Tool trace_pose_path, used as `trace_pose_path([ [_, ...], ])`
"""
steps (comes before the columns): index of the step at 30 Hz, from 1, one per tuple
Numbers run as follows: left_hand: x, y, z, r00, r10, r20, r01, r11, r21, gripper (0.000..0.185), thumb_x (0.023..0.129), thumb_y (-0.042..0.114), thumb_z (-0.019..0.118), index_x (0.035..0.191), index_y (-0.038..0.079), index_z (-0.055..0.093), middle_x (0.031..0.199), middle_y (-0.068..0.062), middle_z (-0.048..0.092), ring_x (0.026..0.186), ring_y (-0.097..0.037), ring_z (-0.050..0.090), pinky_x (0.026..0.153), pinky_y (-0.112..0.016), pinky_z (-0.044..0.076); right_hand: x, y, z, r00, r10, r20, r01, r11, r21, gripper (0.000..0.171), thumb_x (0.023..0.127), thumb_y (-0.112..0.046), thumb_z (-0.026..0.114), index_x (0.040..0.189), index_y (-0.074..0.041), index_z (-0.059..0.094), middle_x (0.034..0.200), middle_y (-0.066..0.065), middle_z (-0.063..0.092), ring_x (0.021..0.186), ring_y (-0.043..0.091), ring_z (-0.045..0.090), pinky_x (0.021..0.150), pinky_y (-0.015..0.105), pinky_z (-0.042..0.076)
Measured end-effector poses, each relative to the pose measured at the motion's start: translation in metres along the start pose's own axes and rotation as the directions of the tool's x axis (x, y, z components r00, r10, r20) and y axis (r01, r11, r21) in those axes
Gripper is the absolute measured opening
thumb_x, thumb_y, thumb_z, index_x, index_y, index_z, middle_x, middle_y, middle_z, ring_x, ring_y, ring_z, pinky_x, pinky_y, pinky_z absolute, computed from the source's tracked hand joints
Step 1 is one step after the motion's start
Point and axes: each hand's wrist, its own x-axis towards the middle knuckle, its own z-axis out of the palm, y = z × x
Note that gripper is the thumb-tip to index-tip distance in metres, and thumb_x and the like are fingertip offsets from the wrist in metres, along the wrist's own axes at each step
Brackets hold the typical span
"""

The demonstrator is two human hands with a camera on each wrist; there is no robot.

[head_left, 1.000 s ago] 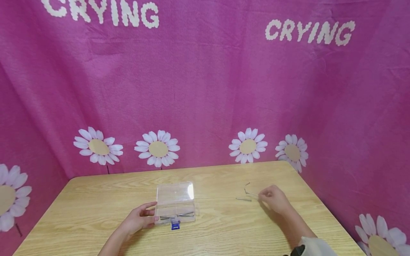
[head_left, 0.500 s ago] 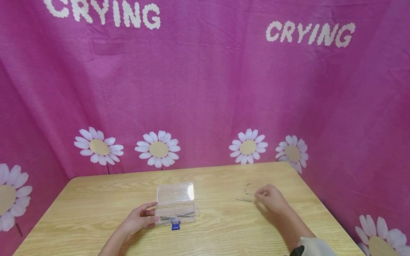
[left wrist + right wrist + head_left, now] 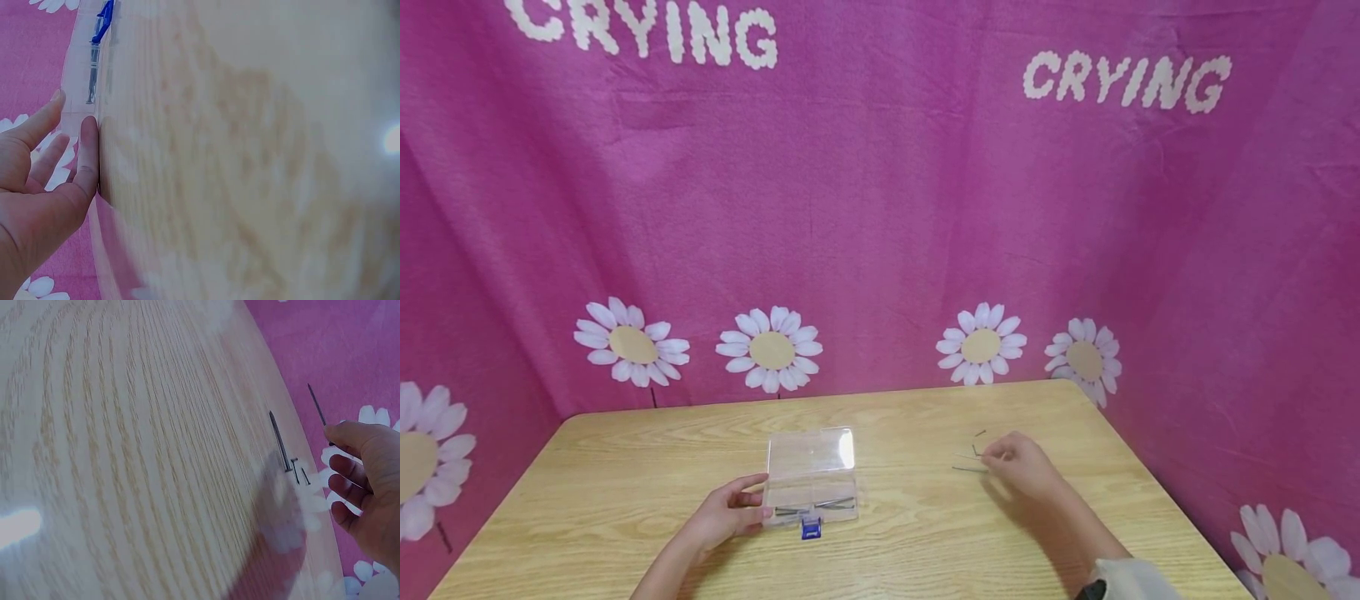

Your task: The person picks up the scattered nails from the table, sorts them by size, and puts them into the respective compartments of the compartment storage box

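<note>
A clear plastic box (image 3: 808,454) stands with its lid raised, a blue latch (image 3: 811,527) at its front. Several nails (image 3: 835,503) lie in its compartments. My left hand (image 3: 724,510) is at the box's left end, thumb and fingers spread and fairly straight, fingertips touching the side. Out to the right, my right hand (image 3: 1022,465) pinches a nail (image 3: 317,405) between thumb and forefinger, point outward, held above the table. Below it on the table lie a long nail (image 3: 279,442), a small nail (image 3: 295,470) and another small nail (image 3: 305,476).
The wood-grain table (image 3: 895,542) has rounded far corners. A pink cloth (image 3: 880,208) with daisies and white lettering hangs behind it and along both sides. My right sleeve (image 3: 1131,579) shows at the lower right.
My right hand has moved a little left with the pinched nail, now partly over the long nail on the table. The left hand and the box have stayed put.
</note>
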Motion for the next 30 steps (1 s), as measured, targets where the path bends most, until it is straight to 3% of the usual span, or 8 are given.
trace_pose_path([
  [11, -0.001, -0.003, 0.001, 1.000, -0.012, -0.019, 0.012, 1.000, -0.007, 0.068, 0.082, 0.003, 0.069, 0.139, -0.008, 0.033, 0.112, -0.024, 0.054, 0.088, -0.015, 0.059, 0.079, -0.035, 0.057, 0.002, -0.012, 0.013, 0.998, -0.058, 0.034, 0.058, 0.998, 0.006, 0.009, 0.086, -0.012, 0.064, 0.089, -0.005, 0.069, 0.092, 0.007, 0.062, 0.085, 0.015, 0.054, 0.078, 0.030, 0.050],
  [20, -0.001, -0.003, 0.001, 1.000, -0.005, -0.014, 0.005, 1.000, -0.010, 0.070, 0.081, 0.005, 0.070, 0.139, -0.008, 0.033, 0.113, -0.026, 0.054, 0.089, -0.015, 0.060, 0.080, -0.035, 0.057, 0.005, -0.021, 0.026, 0.982, -0.174, 0.073, 0.176, 0.984, -0.013, 0.011, 0.086, -0.011, 0.064, 0.088, -0.002, 0.070, 0.088, 0.008, 0.068, 0.082, 0.013, 0.058, 0.075, 0.026, 0.051],
  [30, 0.001, -0.004, 0.000, 1.000, 0.011, -0.007, -0.012, 1.000, -0.010, 0.070, 0.081, 0.004, 0.070, 0.139, -0.009, 0.033, 0.113, -0.026, 0.054, 0.090, -0.016, 0.060, 0.080, -0.035, 0.057, 0.006, -0.032, 0.041, 0.984, -0.154, 0.092, 0.152, 0.988, 0.024, 0.014, 0.086, -0.016, 0.064, 0.091, -0.004, 0.069, 0.089, 0.007, 0.068, 0.083, 0.015, 0.060, 0.079, 0.031, 0.053],
])
